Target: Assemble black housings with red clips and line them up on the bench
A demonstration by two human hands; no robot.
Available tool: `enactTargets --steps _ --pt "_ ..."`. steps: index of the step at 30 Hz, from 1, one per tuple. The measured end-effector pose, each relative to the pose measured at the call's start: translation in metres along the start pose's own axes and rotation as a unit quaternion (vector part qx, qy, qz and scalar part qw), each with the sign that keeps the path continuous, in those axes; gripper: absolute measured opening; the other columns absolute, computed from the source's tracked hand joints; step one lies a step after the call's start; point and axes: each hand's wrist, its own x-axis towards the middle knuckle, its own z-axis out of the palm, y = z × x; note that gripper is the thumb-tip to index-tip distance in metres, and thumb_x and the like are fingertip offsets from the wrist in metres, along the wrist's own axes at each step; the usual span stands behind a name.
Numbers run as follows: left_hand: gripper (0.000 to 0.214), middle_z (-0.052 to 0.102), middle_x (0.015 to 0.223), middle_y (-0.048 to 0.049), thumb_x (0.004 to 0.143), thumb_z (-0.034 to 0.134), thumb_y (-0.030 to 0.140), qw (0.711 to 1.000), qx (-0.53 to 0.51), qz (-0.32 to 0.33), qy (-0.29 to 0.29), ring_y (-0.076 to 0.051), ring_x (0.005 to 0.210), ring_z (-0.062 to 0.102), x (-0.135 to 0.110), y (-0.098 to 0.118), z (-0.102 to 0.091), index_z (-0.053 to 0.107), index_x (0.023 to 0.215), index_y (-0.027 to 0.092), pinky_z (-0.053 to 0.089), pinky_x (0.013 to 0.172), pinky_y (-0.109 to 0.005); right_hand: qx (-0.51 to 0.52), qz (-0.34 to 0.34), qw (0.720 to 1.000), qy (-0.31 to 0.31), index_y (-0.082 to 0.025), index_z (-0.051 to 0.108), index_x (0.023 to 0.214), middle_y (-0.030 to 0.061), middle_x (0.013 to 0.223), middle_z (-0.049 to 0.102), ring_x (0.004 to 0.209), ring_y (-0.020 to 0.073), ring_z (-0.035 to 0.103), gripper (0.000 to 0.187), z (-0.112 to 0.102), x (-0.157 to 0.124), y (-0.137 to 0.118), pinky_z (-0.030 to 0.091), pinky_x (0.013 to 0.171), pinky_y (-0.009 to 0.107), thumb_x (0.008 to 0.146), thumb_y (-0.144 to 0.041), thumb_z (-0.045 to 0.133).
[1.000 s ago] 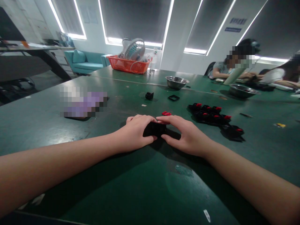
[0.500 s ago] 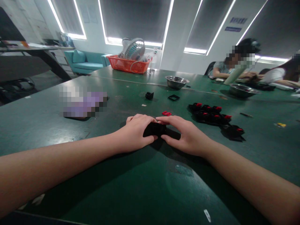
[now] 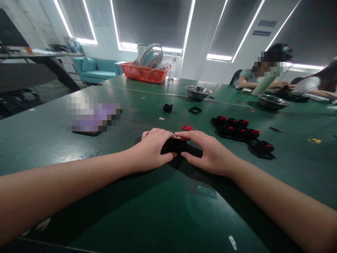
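On the green table, my left hand [image 3: 154, 149] and my right hand [image 3: 212, 151] meet around a small black plastic part [image 3: 173, 147]. The fingers of both hands close on it from either side, thumbs toward me. Most of the part is covered and in shadow, so its exact shape cannot be made out. Just beyond my fingertips lie small red plastic pieces [image 3: 187, 128]. Further off are a black block-shaped part [image 3: 167, 107] and a flat black square frame [image 3: 195, 110]. To the right sits a cluster of black parts with red pieces [image 3: 234, 128].
A blurred purple object [image 3: 96, 117] lies at the left. Metal bowls [image 3: 199, 92] stand further back, with an orange basket [image 3: 144, 73] holding a fan behind. A dark thin rod [image 3: 276, 129] and a yellow bit [image 3: 315, 141] lie right. Two people sit at the far right.
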Motion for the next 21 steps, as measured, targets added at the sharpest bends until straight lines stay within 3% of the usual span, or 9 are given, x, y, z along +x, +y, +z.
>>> enactTargets --steps 21 --pt "0.037 0.059 0.124 -0.0097 0.084 0.059 0.034 1.0 0.011 -0.005 -0.01 -0.031 0.123 0.046 -0.0001 0.0017 -0.001 0.055 0.117 0.019 0.037 0.101 -0.052 0.001 0.004 1.0 -0.007 -0.013 0.054 0.13 0.0121 0.126 0.065 0.116 0.0225 0.06 0.048 0.0013 0.001 0.0006 0.047 0.102 0.039 0.084 -0.024 0.062"
